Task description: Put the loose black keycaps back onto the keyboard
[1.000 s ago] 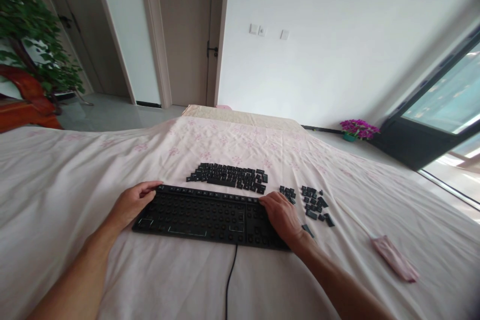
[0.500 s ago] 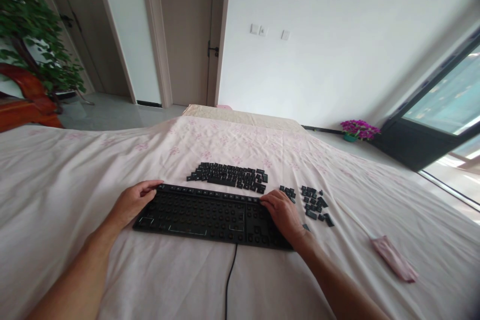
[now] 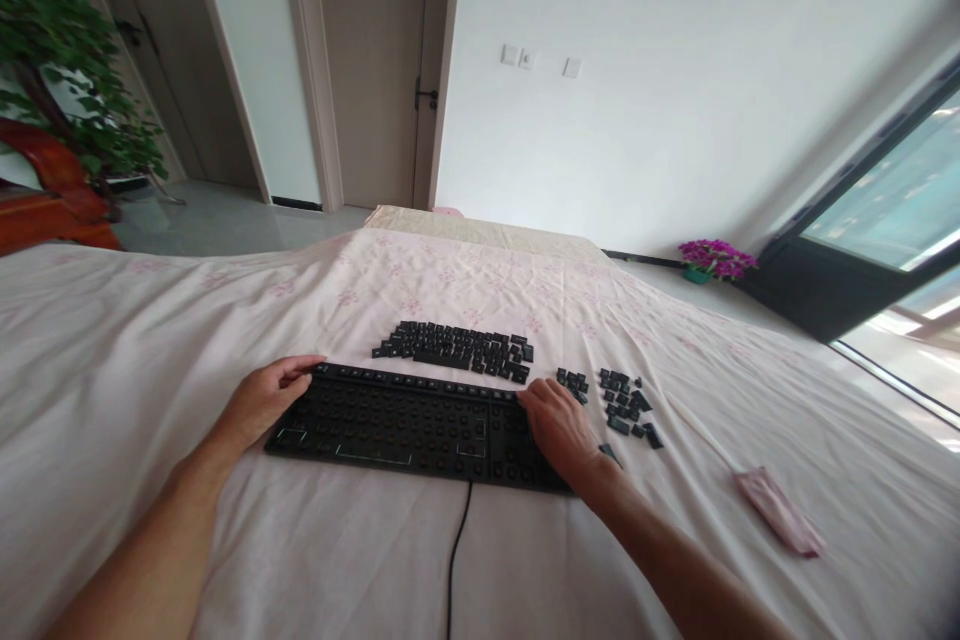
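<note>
A black keyboard (image 3: 397, 420) lies flat on a pale pink bedsheet. Its top row of keys is in place, while most other positions show bare key stems. My left hand (image 3: 271, 398) grips the keyboard's far left corner, thumb on top and fingers along the back edge. Toward the right end, my right hand (image 3: 559, 420) has its fingers curled at the back edge and covers part of the number pad. Just behind the keyboard, loose black keycaps (image 3: 457, 348) sit in tight rows. More keycaps (image 3: 626, 402) are scattered right of my right hand.
A black cable (image 3: 455, 560) runs from the keyboard toward me. On the right of the sheet (image 3: 825, 420) lies a pink cloth pouch (image 3: 780, 512) on a thin pale stick. Beyond the bed stand a purple flower pot (image 3: 716, 262), a closed door (image 3: 375, 70) and a leafy plant (image 3: 67, 70).
The whole view has shifted very slightly. Both hands keep their places on the keyboard, and the keycaps lie as before.
</note>
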The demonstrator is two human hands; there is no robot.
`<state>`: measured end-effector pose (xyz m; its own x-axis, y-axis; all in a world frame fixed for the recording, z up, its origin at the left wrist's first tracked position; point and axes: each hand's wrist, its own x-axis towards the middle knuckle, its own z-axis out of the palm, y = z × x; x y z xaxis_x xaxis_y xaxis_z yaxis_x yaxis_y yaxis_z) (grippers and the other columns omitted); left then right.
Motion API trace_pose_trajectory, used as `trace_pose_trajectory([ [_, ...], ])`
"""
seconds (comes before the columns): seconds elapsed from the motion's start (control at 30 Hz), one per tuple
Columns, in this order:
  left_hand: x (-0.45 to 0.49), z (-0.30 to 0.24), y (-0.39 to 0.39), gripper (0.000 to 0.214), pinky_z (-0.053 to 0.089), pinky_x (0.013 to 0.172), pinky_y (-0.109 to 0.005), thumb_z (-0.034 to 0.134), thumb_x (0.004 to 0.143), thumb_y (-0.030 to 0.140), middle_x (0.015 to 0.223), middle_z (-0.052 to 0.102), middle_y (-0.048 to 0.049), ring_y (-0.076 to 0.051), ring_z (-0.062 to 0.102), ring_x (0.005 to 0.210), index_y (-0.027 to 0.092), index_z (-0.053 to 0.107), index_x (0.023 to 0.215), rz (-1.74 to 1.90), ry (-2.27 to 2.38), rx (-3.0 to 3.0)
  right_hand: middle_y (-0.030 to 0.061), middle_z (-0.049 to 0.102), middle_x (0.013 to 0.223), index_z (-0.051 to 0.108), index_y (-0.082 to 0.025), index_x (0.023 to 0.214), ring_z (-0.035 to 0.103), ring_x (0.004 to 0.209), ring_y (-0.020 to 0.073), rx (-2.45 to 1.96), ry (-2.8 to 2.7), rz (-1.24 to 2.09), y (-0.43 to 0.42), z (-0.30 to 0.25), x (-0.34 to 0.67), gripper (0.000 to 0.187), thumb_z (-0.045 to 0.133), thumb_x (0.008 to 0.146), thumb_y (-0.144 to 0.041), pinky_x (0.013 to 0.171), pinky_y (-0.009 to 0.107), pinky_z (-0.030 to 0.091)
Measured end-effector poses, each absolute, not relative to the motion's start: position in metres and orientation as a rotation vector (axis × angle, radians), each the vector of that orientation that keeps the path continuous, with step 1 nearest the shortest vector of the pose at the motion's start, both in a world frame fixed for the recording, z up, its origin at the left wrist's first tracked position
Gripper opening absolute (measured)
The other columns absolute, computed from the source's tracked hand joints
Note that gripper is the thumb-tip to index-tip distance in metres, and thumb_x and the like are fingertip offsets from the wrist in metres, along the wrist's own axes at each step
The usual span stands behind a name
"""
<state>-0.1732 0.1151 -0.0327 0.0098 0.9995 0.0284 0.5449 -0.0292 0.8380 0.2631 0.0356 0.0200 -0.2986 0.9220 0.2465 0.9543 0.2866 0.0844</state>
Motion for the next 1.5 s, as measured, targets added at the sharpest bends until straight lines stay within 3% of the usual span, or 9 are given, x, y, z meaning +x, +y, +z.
trace_pose_trajectory([
  [0.3,-0.175,-0.036,0.116,0.049,0.052,0.080,-0.029,0.054,0.078,0.042,0.100,0.072,-0.0057,-0.021,0.067,0.089,0.018,0.062,0.120,0.893,1.594,1.648,0.0081,0.060,0.100,0.064,-0.020,0.112,0.050,0.093,0.0218,-1.827,-2.434,-0.279,0.020,0.025,0.253,0.034,0.046,0.085,-0.011,0.080,0.033,0.037],
  [0.43,-0.176,-0.038,0.117,0.049,0.052,0.080,-0.029,0.054,0.078,0.042,0.100,0.072,-0.0057,-0.021,0.067,0.089,0.018,0.062,0.121,0.900,1.575,1.658,0.0014,0.063,0.101,0.069,-0.030,0.106,0.055,0.093,0.0148,-1.837,-2.291,0.031,0.045,0.031,0.295,0.033,0.043,0.089,-0.018,0.077,0.025,0.039],
  [0.53,-0.175,-0.037,0.117,0.048,0.051,0.082,-0.029,0.054,0.079,0.042,0.102,0.072,-0.0052,-0.021,0.067,0.091,0.018,0.062,0.120,0.903,1.573,1.668,0.0008,0.064,0.104,0.072,-0.031,0.102,0.055,0.096,0.0167,-2.069,-1.991,-0.067,0.069,0.033,0.333,0.030,0.046,0.088,-0.023,0.073,0.024,0.039],
  [0.67,-0.174,-0.035,0.117,0.049,0.053,0.077,-0.028,0.055,0.078,0.042,0.100,0.072,-0.0052,-0.021,0.068,0.089,0.018,0.062,0.120,0.902,1.560,1.637,-0.0004,0.066,0.102,0.074,-0.034,0.093,0.054,0.096,0.0183,-2.184,-1.998,-0.117,0.089,0.030,0.358,0.026,0.052,0.084,-0.024,0.073,0.025,0.038],
  [1.07,-0.176,-0.038,0.118,0.049,0.053,0.078,-0.028,0.056,0.079,0.041,0.104,0.071,-0.0062,-0.021,0.067,0.093,0.018,0.061,0.121,0.906,1.538,1.608,0.0029,0.068,0.099,0.076,-0.031,0.087,0.051,0.101,0.0205,-2.304,-2.108,-0.102,0.113,0.027,0.356,0.026,0.055,0.079,-0.019,0.080,0.029,0.036],
  [1.3,-0.172,-0.032,0.115,0.048,0.051,0.084,-0.032,0.054,0.079,0.042,0.102,0.071,-0.0070,-0.022,0.066,0.093,0.017,0.061,0.120,0.884,1.579,1.622,0.0039,0.070,0.085,0.076,-0.030,0.083,0.056,0.096,0.0215,-2.374,-2.054,-0.013,0.125,0.032,0.358,0.019,0.061,0.073,-0.025,0.071,0.027,0.038],
  [1.5,-0.170,-0.026,0.112,0.051,0.051,0.083,-0.033,0.053,0.078,0.042,0.100,0.071,-0.0081,-0.023,0.067,0.090,0.015,0.061,0.121,0.891,1.571,1.630,0.0050,0.070,0.090,0.075,-0.030,0.091,0.059,0.090,0.0202,-2.418,-2.010,0.043,0.125,0.031,0.360,0.021,0.062,0.074,-0.034,0.068,0.027,0.039],
])
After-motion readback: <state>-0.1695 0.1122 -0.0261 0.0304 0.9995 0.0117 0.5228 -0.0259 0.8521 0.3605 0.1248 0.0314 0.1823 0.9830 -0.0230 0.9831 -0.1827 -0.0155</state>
